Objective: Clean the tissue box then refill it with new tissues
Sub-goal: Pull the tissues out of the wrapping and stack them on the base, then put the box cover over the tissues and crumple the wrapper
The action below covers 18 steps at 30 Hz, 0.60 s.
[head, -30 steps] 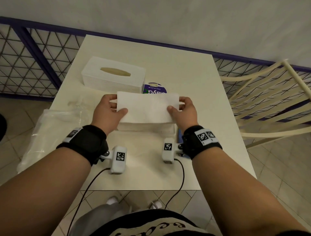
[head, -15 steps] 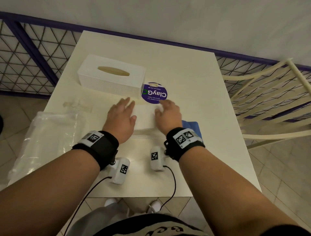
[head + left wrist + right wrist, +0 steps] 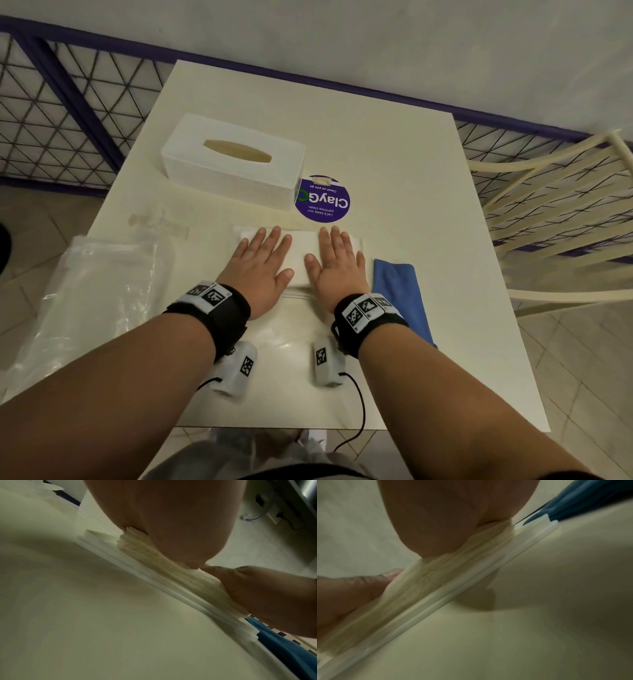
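Observation:
The white tissue box cover (image 3: pixel 233 161), with an oval slot on top, stands at the back left of the table. A stack of white tissues (image 3: pixel 301 253) lies in front of it on a flat white base (image 3: pixel 171 588). My left hand (image 3: pixel 262 260) and right hand (image 3: pixel 337 262) lie flat side by side on the stack, fingers straight, pressing it down. In the left wrist view my left palm (image 3: pixel 163 513) squashes the tissue stack (image 3: pixel 154 555). The right wrist view shows the right palm (image 3: pixel 453 513) pressing the tissue stack (image 3: pixel 436 577) onto the base (image 3: pixel 471 588).
A blue cloth (image 3: pixel 400 291) lies just right of my right hand. A round purple sticker (image 3: pixel 322 200) sits on the table (image 3: pixel 411 171) beside the cover. A clear plastic bag (image 3: pixel 92 291) hangs over the left edge. A cream chair (image 3: pixel 548 205) stands at the right.
A second ago both hands gripped the tissue stack by its ends, above the table. They set it down and now lie flat on top of it, pressing.

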Available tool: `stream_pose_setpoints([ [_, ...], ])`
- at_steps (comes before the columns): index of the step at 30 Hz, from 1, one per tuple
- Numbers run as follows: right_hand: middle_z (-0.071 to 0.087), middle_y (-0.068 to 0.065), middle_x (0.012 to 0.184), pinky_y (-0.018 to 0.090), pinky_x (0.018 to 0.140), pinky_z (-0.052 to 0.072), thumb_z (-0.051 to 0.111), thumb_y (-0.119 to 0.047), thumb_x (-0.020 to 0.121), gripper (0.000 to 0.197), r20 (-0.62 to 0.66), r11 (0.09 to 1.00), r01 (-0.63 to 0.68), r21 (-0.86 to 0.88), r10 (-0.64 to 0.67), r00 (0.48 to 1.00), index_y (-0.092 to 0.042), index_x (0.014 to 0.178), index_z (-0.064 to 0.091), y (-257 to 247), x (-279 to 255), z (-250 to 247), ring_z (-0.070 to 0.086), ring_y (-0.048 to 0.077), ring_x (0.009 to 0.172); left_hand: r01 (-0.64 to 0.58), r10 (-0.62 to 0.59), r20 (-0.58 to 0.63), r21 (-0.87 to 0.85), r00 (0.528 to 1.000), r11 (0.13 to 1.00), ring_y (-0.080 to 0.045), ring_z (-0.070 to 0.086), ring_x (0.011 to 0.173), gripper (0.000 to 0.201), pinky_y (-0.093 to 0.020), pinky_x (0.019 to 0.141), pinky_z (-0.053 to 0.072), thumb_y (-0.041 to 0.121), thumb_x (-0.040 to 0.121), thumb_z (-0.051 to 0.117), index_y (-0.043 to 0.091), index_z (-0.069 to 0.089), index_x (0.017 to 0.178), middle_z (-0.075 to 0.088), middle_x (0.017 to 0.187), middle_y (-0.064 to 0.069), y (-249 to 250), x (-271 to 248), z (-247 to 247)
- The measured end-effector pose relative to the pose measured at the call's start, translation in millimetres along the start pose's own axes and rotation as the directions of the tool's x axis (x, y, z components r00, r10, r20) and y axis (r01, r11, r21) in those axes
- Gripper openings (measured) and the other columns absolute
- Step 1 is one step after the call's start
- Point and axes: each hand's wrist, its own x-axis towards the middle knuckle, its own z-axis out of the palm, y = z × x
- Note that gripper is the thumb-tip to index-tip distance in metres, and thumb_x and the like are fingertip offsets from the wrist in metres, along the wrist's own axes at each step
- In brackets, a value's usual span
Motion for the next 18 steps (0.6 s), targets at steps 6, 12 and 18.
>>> stream_pose_setpoints([
  [6, -0.004, -0.003, 0.162, 0.052, 0.118, 0.0, 0.023, -0.054, 0.096, 0.066, 0.175, 0.999, -0.045, 0.003, 0.044, 0.984, -0.027, 0.152, 0.002, -8, 12, -30, -0.006, 0.016, 0.149, 0.022, -0.003, 0.116, -0.166, 0.993, 0.986, -0.017, -0.012, 0.148, 0.064, -0.038, 0.12, -0.004, 0.048, 0.1, 0.022, 0.025, -0.005, 0.153, -0.015, 0.161, -0.001, 0, 5, -32],
  [12, 0.022, 0.008, 0.157, 0.041, 0.115, 0.018, 0.04, -0.047, 0.095, 0.065, 0.008, 0.988, 0.013, 0.153, -0.014, 1.0, -0.014, 0.149, 0.022, -58, 39, -87, 0.022, 0.022, 0.145, 0.171, -0.287, -0.166, -0.5, 0.943, 0.849, -0.016, -0.002, 0.149, 0.074, -0.034, 0.119, 0.009, 0.042, 0.098, 0.042, 0.014, 0.003, 0.154, -0.008, 0.162, -0.002, -62, 34, -93],
  [18, 0.044, 0.014, 0.144, 0.029, 0.093, 0.036, 0.046, -0.038, 0.095, 0.064, 0.153, 0.765, -0.276, 0.582, 0.231, 0.961, -0.004, 0.145, 0.024, -101, 80, -91, 0.044, 0.031, 0.131, 0.449, -0.648, -0.027, -0.7, 0.761, 0.556, -0.028, 0.013, 0.147, 0.083, -0.035, 0.116, 0.017, 0.043, 0.096, 0.046, 0.006, -0.003, 0.152, -0.001, 0.162, -0.011, -132, 65, -119],
])
